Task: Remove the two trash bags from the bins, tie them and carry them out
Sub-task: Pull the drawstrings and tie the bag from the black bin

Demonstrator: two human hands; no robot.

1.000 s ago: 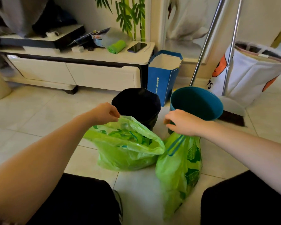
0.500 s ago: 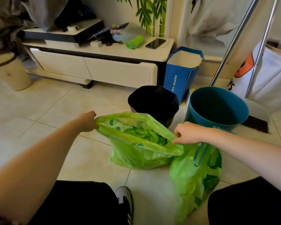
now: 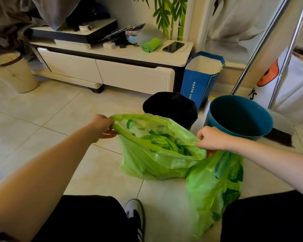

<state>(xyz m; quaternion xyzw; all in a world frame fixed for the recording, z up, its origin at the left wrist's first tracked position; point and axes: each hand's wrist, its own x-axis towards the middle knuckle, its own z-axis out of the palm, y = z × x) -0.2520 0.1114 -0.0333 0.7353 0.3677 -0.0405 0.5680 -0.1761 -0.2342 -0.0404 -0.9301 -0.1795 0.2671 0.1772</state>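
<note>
Both hands, left hand and right hand, pinch opposite rim edges of the open trash bag.

The black bin is half hidden behind the open green bag.

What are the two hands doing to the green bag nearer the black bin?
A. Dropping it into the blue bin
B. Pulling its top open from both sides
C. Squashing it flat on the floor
B: the left hand and the right hand each grip an opposite edge of the green bag, and its mouth gapes between them.
</note>
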